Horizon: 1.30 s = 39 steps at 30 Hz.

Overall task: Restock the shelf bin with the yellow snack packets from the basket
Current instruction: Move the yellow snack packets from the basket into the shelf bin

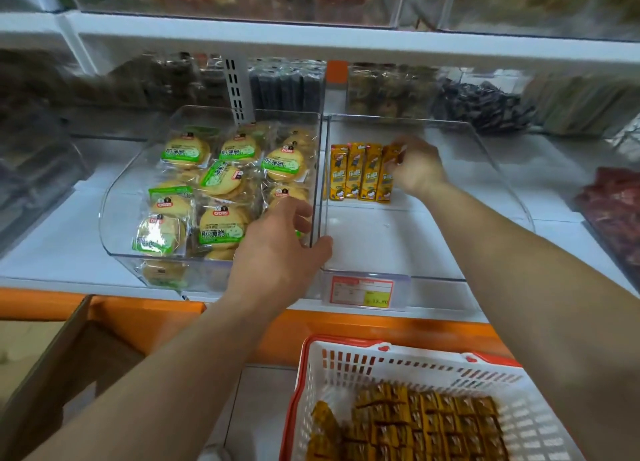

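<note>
Our right hand (415, 170) pinches the rightmost of four yellow snack packets (353, 173) standing in a row at ten o'clock in the clear shelf bin (391, 249). Our left hand (280, 249) grips that bin's left wall at eight o'clock, thumb inside. At six o'clock of the view, our basket (346, 363) holds more of them.

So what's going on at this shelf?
A person is restocking a clear shelf bin. Their right hand holds a yellow packet upright beside three others at the bin's back. Their left hand grips the bin's left wall, next to the biscuit bin. The basket below holds many more yellow packets.
</note>
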Each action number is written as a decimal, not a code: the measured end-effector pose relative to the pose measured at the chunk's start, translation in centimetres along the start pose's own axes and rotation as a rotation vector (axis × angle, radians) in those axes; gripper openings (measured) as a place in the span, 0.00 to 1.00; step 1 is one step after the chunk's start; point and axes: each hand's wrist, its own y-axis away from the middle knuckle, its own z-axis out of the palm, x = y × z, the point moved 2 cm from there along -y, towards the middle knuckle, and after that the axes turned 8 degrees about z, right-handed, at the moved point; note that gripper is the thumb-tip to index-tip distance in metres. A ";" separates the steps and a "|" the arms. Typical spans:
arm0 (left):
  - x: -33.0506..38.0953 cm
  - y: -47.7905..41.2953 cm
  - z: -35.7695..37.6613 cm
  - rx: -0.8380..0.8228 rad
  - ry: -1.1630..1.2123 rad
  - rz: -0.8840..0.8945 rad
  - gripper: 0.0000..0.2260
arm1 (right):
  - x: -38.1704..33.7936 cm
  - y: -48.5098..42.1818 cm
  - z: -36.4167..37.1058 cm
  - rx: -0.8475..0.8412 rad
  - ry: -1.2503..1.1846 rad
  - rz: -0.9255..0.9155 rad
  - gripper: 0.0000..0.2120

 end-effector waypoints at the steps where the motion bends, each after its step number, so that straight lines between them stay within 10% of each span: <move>1: 0.0 0.0 0.0 -0.002 -0.004 0.000 0.19 | 0.1 0.1 0.0 0.000 -0.005 0.018 0.19; 11: 2.3 1.2 -2.2 0.063 0.029 0.109 0.22 | -0.2 7.3 -6.3 -0.042 0.002 -0.139 0.13; 20: 5.1 7.4 0.4 -0.140 0.036 0.154 0.04 | 3.7 22.0 -11.6 -0.301 -0.059 -0.217 0.03; 27: -0.6 12.3 8.9 -0.752 -0.366 0.069 0.08 | 14.2 27.3 -3.7 -0.572 0.053 0.011 0.03; 39: -12.7 20.0 24.3 -0.773 -0.238 -0.183 0.29 | 23.5 32.4 13.3 -0.811 0.124 0.102 0.27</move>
